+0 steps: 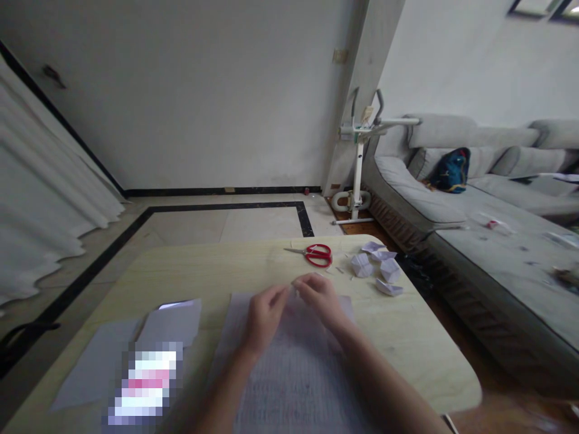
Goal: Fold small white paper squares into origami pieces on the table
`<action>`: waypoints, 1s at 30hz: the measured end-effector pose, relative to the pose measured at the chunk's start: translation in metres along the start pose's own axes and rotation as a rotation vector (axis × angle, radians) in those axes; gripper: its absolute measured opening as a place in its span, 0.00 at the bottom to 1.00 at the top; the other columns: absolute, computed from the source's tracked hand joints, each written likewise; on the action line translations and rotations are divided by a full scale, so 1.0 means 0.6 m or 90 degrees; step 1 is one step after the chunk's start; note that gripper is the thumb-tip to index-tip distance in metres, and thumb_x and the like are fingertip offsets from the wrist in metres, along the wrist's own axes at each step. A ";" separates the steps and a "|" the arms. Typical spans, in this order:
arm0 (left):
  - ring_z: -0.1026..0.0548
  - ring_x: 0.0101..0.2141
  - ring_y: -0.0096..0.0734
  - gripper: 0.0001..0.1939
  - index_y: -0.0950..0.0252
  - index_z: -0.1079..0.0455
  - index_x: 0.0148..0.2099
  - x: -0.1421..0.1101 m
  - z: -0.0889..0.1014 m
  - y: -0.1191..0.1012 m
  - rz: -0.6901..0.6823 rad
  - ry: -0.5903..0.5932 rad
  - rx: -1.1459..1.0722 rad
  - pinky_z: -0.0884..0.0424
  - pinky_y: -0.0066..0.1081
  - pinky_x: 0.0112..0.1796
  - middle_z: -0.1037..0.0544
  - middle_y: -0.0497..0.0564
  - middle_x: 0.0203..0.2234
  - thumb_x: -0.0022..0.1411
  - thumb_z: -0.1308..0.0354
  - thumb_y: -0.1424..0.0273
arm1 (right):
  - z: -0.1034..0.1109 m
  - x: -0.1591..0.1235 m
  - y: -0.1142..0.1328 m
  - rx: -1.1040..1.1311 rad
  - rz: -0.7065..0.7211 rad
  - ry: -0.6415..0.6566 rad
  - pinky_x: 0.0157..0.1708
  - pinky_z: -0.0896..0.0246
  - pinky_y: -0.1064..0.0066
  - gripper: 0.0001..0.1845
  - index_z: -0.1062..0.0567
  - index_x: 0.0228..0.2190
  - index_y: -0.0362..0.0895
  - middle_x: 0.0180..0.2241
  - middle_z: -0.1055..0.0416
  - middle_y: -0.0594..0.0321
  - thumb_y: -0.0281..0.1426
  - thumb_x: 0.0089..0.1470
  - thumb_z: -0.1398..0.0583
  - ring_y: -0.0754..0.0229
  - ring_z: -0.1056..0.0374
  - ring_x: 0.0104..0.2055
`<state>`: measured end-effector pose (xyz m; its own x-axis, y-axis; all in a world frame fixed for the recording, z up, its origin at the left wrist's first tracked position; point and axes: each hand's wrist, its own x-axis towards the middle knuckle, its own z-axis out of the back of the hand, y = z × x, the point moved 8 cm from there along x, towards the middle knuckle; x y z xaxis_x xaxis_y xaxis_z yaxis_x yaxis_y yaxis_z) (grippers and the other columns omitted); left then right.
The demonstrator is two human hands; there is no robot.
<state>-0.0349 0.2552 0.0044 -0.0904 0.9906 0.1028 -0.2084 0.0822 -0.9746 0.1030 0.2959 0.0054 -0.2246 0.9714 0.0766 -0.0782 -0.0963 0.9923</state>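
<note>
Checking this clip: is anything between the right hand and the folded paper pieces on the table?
Only a few small white scraps lie between the right hand and the folded paper pieces; they look too slight to block it. The red-handled scissors lie farther out, off that direct line.

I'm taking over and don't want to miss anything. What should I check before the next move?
1. Left hand and right hand off the scissors: ok, the scissors lie on the table.
2. Whether either hand grips something: cannot tell, too small and blurred.
3. Sheet under the hands fully visible: not ok, partly covered.
4. Folded paper pieces apart from the hands: ok, grouped toward the right.
</note>
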 end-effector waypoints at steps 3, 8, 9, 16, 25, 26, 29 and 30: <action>0.22 0.28 0.33 0.15 0.65 0.22 0.41 -0.001 -0.001 -0.002 0.000 0.002 -0.006 0.29 0.24 0.29 0.19 0.50 0.30 0.63 0.43 0.60 | -0.001 0.001 0.009 -0.031 0.035 0.014 0.28 0.38 0.73 0.10 0.23 0.26 0.43 0.24 0.26 0.63 0.36 0.52 0.38 0.61 0.32 0.28; 0.22 0.29 0.33 0.15 0.65 0.22 0.40 -0.001 -0.004 -0.003 -0.002 0.013 -0.018 0.28 0.25 0.31 0.19 0.50 0.30 0.63 0.43 0.60 | 0.000 0.000 0.018 -0.047 0.048 0.014 0.27 0.38 0.73 0.09 0.23 0.25 0.43 0.24 0.26 0.64 0.35 0.52 0.38 0.61 0.33 0.27; 0.21 0.29 0.34 0.15 0.65 0.23 0.40 -0.001 -0.005 -0.001 -0.001 0.015 -0.022 0.28 0.26 0.31 0.19 0.51 0.30 0.63 0.43 0.60 | 0.000 0.000 0.019 -0.048 0.051 0.016 0.27 0.38 0.73 0.09 0.23 0.25 0.43 0.24 0.26 0.64 0.35 0.52 0.38 0.61 0.33 0.27; 0.23 0.29 0.33 0.15 0.67 0.23 0.36 -0.001 -0.001 -0.001 -0.001 0.007 -0.038 0.29 0.25 0.30 0.21 0.49 0.27 0.64 0.45 0.61 | -0.001 -0.002 0.025 -0.046 0.079 0.025 0.31 0.37 0.72 0.08 0.23 0.26 0.44 0.25 0.26 0.64 0.34 0.53 0.39 0.61 0.32 0.29; 0.22 0.34 0.36 0.15 0.67 0.22 0.40 0.002 -0.002 -0.004 0.008 0.007 -0.060 0.27 0.26 0.34 0.19 0.51 0.32 0.63 0.44 0.61 | -0.004 0.001 0.008 -0.050 0.061 0.020 0.30 0.36 0.72 0.10 0.23 0.27 0.43 0.26 0.26 0.63 0.36 0.53 0.39 0.60 0.31 0.30; 0.22 0.34 0.36 0.15 0.67 0.22 0.40 0.002 -0.002 -0.002 0.007 0.007 -0.059 0.27 0.26 0.34 0.18 0.52 0.33 0.63 0.44 0.61 | -0.004 0.001 0.007 -0.050 0.061 0.019 0.30 0.36 0.72 0.10 0.23 0.27 0.43 0.26 0.26 0.63 0.36 0.53 0.38 0.60 0.31 0.30; 0.22 0.34 0.37 0.16 0.66 0.22 0.40 0.000 -0.006 0.005 0.008 0.015 -0.059 0.26 0.27 0.34 0.18 0.53 0.33 0.62 0.44 0.60 | -0.001 0.001 0.008 -0.058 0.065 0.005 0.29 0.37 0.72 0.10 0.23 0.26 0.43 0.25 0.26 0.64 0.36 0.53 0.38 0.60 0.32 0.29; 0.22 0.34 0.37 0.16 0.66 0.22 0.41 0.000 -0.007 0.007 0.009 0.017 -0.062 0.26 0.27 0.34 0.18 0.53 0.34 0.62 0.44 0.60 | 0.000 0.001 0.008 -0.065 0.068 0.000 0.29 0.38 0.72 0.10 0.24 0.25 0.43 0.24 0.27 0.64 0.36 0.53 0.39 0.60 0.33 0.28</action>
<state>-0.0320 0.2561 -0.0005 -0.0665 0.9942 0.0848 -0.1122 0.0770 -0.9907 0.1027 0.2960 0.0105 -0.2365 0.9547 0.1806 -0.1521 -0.2199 0.9636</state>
